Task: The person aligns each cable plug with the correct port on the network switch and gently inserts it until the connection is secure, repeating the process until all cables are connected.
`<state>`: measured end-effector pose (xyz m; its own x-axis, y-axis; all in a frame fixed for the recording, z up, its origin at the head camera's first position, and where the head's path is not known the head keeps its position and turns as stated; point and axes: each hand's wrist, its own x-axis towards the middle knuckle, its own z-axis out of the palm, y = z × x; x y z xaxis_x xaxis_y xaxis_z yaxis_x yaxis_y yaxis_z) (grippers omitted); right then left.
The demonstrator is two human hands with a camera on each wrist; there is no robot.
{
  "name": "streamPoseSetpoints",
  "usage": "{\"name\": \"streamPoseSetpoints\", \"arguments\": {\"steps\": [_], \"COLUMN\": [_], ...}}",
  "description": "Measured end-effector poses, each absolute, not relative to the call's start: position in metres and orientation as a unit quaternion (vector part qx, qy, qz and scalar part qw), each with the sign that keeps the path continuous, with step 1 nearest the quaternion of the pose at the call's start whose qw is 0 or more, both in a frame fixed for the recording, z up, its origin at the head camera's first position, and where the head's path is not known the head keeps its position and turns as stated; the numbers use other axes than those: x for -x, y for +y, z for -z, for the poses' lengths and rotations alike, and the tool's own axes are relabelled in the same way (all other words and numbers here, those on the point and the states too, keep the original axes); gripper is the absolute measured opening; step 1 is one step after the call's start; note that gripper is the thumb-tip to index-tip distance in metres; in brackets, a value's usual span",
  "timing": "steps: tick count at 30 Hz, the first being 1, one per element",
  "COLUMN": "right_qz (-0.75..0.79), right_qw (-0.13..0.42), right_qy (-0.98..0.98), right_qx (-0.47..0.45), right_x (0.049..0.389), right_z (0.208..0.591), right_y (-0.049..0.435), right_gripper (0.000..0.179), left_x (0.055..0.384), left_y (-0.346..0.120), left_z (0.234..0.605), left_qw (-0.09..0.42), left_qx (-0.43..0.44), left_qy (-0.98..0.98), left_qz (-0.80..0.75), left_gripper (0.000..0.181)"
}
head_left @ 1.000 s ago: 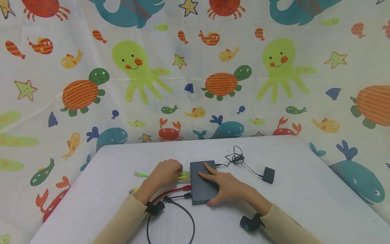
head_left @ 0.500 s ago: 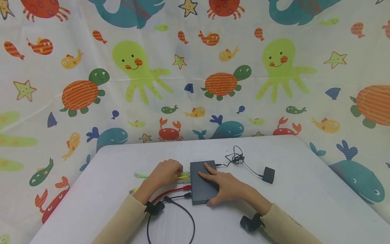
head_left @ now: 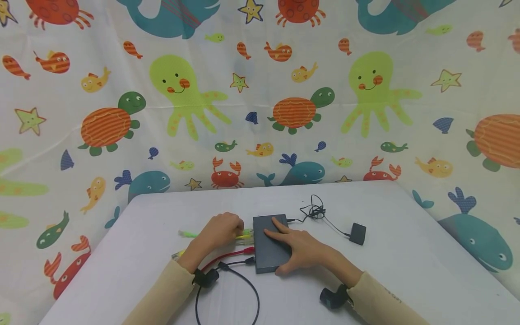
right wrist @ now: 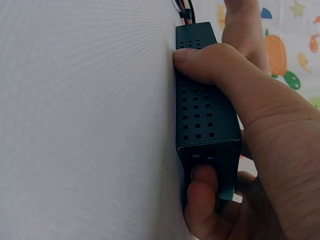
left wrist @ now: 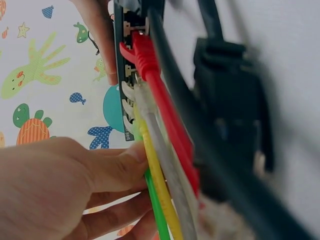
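A dark grey network switch lies on the white table, its port side facing left. My left hand pinches a green network cable close to its plug, at the end of the row of ports. Beside it, a yellow cable, a grey cable and a red cable run to the ports. Holding the switch from the right is my right hand, with the thumb on the vented side and fingers curled at the opposite edges. The green plug is partly hidden by the left thumb.
A black cable loops toward the table's front from the switch's near port end. Behind the right hand, a thin bundled cord leads to a black power adapter. A sea-animal-print cloth hangs behind the table.
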<state>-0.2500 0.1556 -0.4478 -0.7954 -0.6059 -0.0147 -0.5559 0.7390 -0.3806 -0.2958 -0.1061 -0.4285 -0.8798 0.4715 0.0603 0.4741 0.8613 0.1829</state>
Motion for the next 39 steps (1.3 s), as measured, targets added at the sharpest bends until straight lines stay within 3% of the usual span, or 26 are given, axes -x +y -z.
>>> {"name": "streamPoseSetpoints", "arguments": {"steps": [39], "right_qz": [0.179], "right_qw": [0.067], "right_qy": [0.931], "right_qx": [0.311], "right_x": [0.2498], "right_z": [0.4491], "right_y": [0.1561], "right_gripper": [0.100], "left_x": [0.2911], "left_y": [-0.1047], "left_z": [0.4268], "left_qw": [0.013], "left_qx": [0.241], "left_qy": [-0.965], "left_qz": [0.107], "left_gripper": [0.012]}}
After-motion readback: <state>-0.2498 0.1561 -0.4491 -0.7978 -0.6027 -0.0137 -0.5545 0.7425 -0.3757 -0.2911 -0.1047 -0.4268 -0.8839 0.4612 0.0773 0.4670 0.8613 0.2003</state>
